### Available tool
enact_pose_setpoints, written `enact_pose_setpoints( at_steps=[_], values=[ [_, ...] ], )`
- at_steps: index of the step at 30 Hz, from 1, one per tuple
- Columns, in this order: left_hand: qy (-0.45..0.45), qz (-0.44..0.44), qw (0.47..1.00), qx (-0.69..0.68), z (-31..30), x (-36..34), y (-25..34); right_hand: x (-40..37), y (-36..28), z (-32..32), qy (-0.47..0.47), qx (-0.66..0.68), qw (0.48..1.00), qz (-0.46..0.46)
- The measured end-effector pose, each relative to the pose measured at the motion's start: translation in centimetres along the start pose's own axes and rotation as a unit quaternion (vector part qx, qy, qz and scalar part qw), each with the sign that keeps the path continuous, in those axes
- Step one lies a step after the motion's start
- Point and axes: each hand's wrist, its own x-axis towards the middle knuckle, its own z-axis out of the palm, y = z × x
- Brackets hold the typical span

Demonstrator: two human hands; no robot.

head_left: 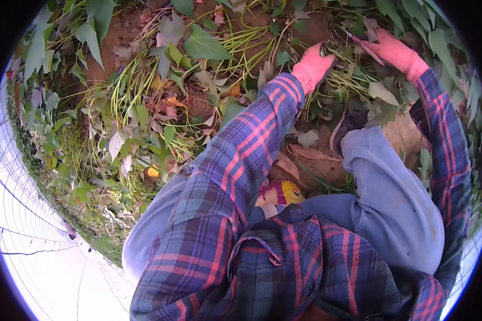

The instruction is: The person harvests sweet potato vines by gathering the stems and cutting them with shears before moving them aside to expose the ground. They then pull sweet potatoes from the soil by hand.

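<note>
My left hand (311,67), in a pink glove, is closed around a bundle of green vine stems (337,80) at the top middle. To the right, my right hand (393,51), also pink-gloved, grips leafy vines (367,32) near the top edge. Both arms wear blue and red plaid sleeves. My knees in light blue trousers (391,187) are bent below the hands. The fingertips of both hands are partly buried among the leaves.
Green and purple leaves with long stems (144,107) cover reddish-brown soil (118,37) to the left. A shoe (348,125) rests on bare dirt. A yellow and red object (284,192) lies between my legs. White netting (37,246) runs along the lower left.
</note>
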Motion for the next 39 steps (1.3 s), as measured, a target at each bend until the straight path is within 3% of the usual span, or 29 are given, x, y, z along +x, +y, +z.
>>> enact_pose_setpoints(
  at_steps=[1,3,4,7,8,9,10,11,12,13,14,15,17,20,24,26,27,29,30,32,33,35,39],
  values=[
    [-0.061,0.009,0.996,0.060,0.2,-2.4,1.0,-0.2,1.2,0.1,0.000,0.000,1.000,0.001],
    [-0.135,0.009,0.980,0.147,1.2,-7.2,3.1,-0.6,4.6,0.4,0.049,-0.151,0.972,-0.170],
    [-0.193,0.079,0.959,0.190,1.9,-8.7,2.3,-1.9,1.2,-1.3,-0.070,-0.066,0.994,0.042],
    [-0.317,0.296,0.859,0.271,3.4,-12.4,2.5,-0.6,4.5,-0.4,-0.030,-0.025,0.999,0.036],
    [-0.325,0.315,0.842,0.294,3.6,-12.8,3.2,-0.7,4.5,-0.4,-0.029,-0.026,0.999,0.034],
    [-0.324,0.315,0.842,0.294,3.6,-12.5,3.9,-1.0,4.5,-0.4,-0.023,-0.131,0.991,-0.027],
    [-0.275,0.227,0.895,0.269,3.7,-12.1,4.6,-1.6,3.7,-0.4,-0.019,-0.234,0.968,-0.088],
    [-0.221,0.137,0.935,0.242,3.7,-11.6,4.9,-1.7,3.2,0.1,-0.019,-0.234,0.968,-0.089],
    [-0.163,0.090,0.961,0.203,3.5,-10.1,4.9,-1.7,2.6,0.9,0.024,-0.182,0.977,-0.109],
    [-0.040,0.079,0.973,0.214,3.6,-9.2,4.0,-1.9,1.6,1.4,0.067,-0.129,0.981,-0.128],
    [-0.018,0.018,0.991,0.130,3.2,-7.8,4.2,-3.1,-1.8,0.9,0.073,-0.102,0.990,-0.067],
    [0.006,0.011,0.998,0.067,3.0,-6.1,3.1,-2.2,-0.9,0.9,0.074,-0.102,0.990,-0.067],
    [0.105,-0.002,0.986,0.128,3.3,-4.5,2.4,0.4,0.7,0.6,-0.095,-0.117,0.984,-0.094],
    [0.180,0.010,0.978,0.108,4.1,-2.5,0.9,0.1,-1.5,0.5,-0.095,-0.203,0.972,-0.071],
    [0.187,-0.023,0.982,-0.031,4.5,-0.7,1.2,0.2,-1.1,1.0,-0.065,-0.186,0.980,-0.011],
    [0.190,-0.023,0.981,-0.024,4.4,-0.4,1.5,0.5,-0.3,1.0,-0.076,-0.274,0.953,-0.105],
    [0.191,-0.021,0.981,-0.016,4.5,-0.4,1.7,0.5,0.1,1.2,-0.076,-0.274,0.953,-0.105],
    [0.195,-0.031,0.980,-0.015,4.7,0.1,1.5,-0.3,-2.4,0.6,-0.074,-0.196,0.976,0.055],
    [0.200,-0.045,0.979,-0.012,4.7,0.3,1.2,-0.1,-2.7,0.6,-0.075,-0.197,0.976,0.055],
    [0.188,-0.046,0.980,-0.044,4.8,0.3,0.6,0.1,-2.8,1.2,-0.161,-0.490,0.852,-0.092],
    [0.178,-0.039,0.980,-0.078,4.8,0.6,0.6,0.3,-2.7,1.2,-0.159,-0.491,0.852,-0.091],
    [0.175,-0.044,0.977,-0.110,5.1,1.1,0.3,0.6,-2.0,1.4,-0.155,-0.324,0.933,-0.006],
    [0.137,-0.071,0.967,-0.204,5.3,1.6,0.3,0.5,-1.2,1.4,-0.165,-0.421,0.885,-0.109]
  ],
)
